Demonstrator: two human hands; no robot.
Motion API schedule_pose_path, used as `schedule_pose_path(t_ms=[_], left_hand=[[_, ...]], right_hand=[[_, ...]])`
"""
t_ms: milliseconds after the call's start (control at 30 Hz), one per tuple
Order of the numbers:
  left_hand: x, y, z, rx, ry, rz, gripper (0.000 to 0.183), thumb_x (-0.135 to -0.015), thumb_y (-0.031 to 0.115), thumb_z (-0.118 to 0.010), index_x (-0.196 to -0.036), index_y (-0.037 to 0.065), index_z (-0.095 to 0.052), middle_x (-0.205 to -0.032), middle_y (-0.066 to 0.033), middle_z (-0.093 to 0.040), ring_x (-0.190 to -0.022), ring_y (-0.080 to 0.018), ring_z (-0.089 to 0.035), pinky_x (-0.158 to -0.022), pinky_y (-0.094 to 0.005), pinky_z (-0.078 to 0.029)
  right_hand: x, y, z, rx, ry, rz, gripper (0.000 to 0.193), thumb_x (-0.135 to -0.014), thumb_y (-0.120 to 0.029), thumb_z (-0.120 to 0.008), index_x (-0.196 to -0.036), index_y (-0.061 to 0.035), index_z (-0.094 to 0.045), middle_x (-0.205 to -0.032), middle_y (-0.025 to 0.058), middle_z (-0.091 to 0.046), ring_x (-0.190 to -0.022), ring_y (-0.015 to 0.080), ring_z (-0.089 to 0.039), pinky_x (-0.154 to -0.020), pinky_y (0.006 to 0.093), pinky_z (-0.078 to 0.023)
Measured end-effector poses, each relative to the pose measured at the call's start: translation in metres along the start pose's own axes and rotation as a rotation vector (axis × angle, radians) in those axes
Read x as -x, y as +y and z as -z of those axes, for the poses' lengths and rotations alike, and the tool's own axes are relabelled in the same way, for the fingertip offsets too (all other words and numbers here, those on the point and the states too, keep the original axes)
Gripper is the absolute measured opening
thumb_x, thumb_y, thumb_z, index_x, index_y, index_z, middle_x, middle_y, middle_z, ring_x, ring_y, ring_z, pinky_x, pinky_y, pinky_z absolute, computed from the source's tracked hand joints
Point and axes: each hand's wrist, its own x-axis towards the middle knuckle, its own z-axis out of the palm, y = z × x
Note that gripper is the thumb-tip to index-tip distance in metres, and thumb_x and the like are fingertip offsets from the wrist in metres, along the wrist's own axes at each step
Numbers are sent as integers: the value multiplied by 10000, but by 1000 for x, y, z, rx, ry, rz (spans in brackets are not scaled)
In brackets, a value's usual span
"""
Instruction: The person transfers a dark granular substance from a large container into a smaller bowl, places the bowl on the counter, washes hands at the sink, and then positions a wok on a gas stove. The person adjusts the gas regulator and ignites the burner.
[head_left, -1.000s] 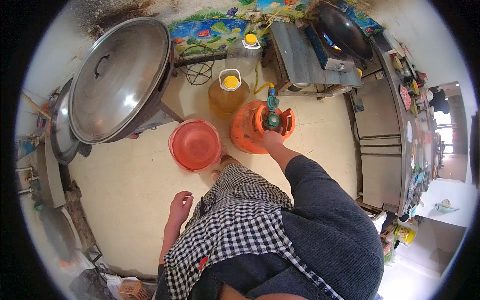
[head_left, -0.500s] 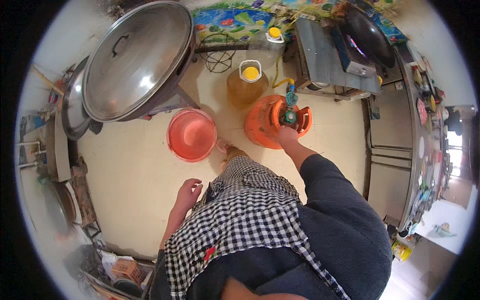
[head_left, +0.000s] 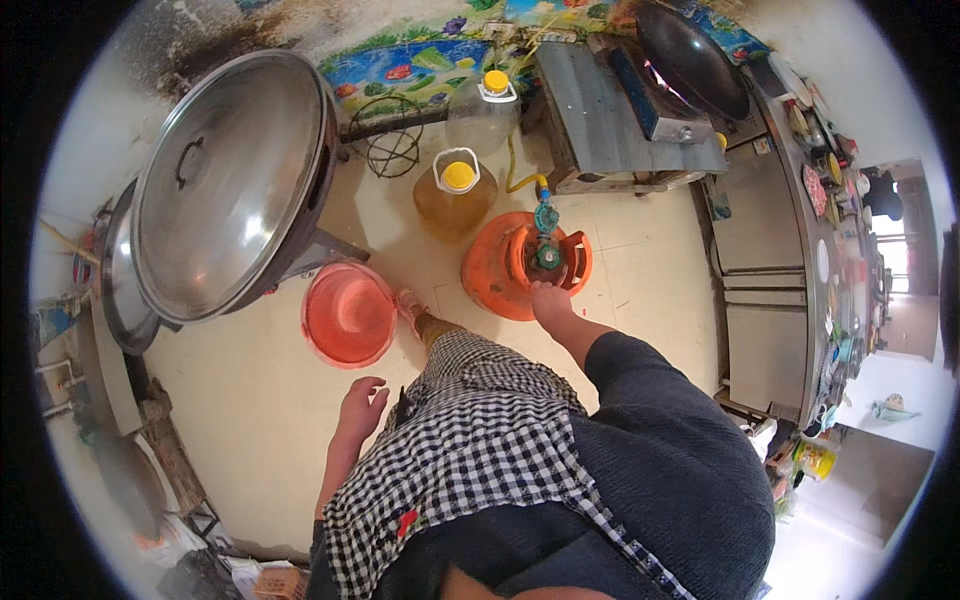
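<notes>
My right hand (head_left: 548, 300) is closed on the near rim of an orange gas cylinder's collar (head_left: 516, 262); its fingertips are partly hidden. Inside the collar sits a green valve knob (head_left: 546, 256), with a teal regulator (head_left: 545, 218) above it. From the regulator a yellow hose (head_left: 513, 165) runs up beside the stove stand. My left hand (head_left: 362, 408) hangs free over the floor, fingers loosely bent and apart, with nothing in it. Nearest to it is a red plastic basin (head_left: 350, 315), beside my foot.
Behind the cylinder stand a jug of amber liquid (head_left: 456, 200) and a clear jug (head_left: 480, 125), both yellow-capped. A lidded large wok (head_left: 230, 190) fills the left. A dark wok (head_left: 692, 60) tilts over a burner (head_left: 660, 95) with a glow beneath. A cluttered counter (head_left: 805, 270) runs along the right.
My view has shifted, so the basin, jugs and cylinder sit further left and lower. My right hand stays at the cylinder's collar; my left hand still hangs free.
</notes>
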Motion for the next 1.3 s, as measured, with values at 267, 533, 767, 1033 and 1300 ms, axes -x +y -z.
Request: schedule_pose_path(t_ms=[267,533,767,1033,1300], left_hand=[[-24,-10,13,-16,-27,65,246,-811,202,-602,-1007,54,-591,-1023,-151,-582,-861,-274,-600,-749,-357,-486],[-78,6,36,11,-24,226,249,-813,217,-598,-1007,59,-596,-1026,-148,-586,-859,-267,-603,-744,-357,-490],[-118,14,43,-19,-48,303,249,-817,206,-597,-1003,41,-598,-988,-166,-597,-847,-289,-608,-730,-370,-489],[-118,-1,36,78,-69,457,233,-821,204,-592,-991,45,-601,-989,-172,-588,-852,-284,-615,-725,-369,-498],[-121,-4,32,172,-99,482,259,-838,209,-568,-1016,22,-583,-995,-190,-587,-860,-293,-606,-733,-362,-492]], right_hand=[[-9,-7,43,38,-222,63,180,-837,-133,-485,-916,-23,-604,-931,145,-638,-875,262,-632,-663,362,-522],[-187,-42,105,-97,-172,133,213,-798,-149,-534,-937,-58,-667,-870,148,-650,-879,275,-629,-658,405,-520],[-402,-70,64,-1236,-154,-288,309,-813,-243,-610,-1023,-16,-588,-984,177,-601,-828,294,-600,-632,383,-504],[-486,-83,9,-2382,116,-1084,387,-788,-423,-637,-926,-89,-498,-798,112,-480,-564,215,-445,-528,340,-422],[-401,-104,-13,-2556,31,-824,329,-889,-364,-514,-673,-138,-411,-514,-1,-369,-467,166,-393,-470,323,-363]])
